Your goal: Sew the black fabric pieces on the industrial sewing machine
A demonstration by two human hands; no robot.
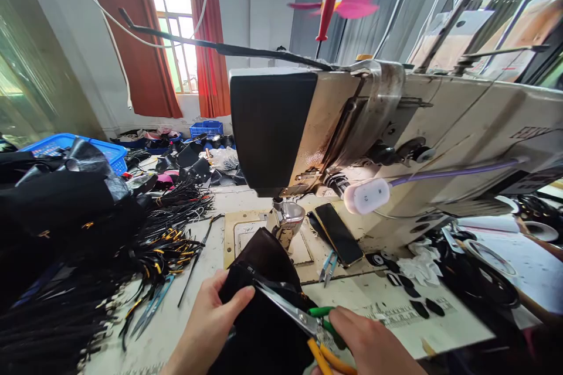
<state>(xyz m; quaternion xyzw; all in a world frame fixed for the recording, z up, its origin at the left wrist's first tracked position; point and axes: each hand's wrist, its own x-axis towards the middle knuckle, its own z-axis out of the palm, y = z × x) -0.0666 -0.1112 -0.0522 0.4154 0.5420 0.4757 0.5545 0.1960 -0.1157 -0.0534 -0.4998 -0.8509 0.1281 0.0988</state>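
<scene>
the left hand [209, 319] is closed on the black fabric piece [264, 287], with the thumb laid flat across the top of the cloth and the other fingers curled beneath it, out of sight. the left forearm enters from the bottom edge of the view and angles up and to the right. the right hand [373, 343] is closed around the green and orange handles of the steel-bladed scissors [292, 310], with the fingers wrapped over the handle loops; the right wrist enters from the lower right corner. the scissor blades point up and to the left and lie on the fabric, with the tip just beside the left thumb; how far the blades are parted cannot be told. the black fabric piece sits on the worktable [396, 316] between the two hands, and its upper end reaches to the presser foot [284, 220] of the cream industrial sewing machine [396, 140]. a black smartphone [338, 234] lies flat on the machine bed to the right of the presser foot, and small blue thread snips [328, 266] lie just below it. a second pair of long grey scissors [152, 307] lies on the table left of the left hand, near a heap of black straps with yellow tags [167, 240].
</scene>
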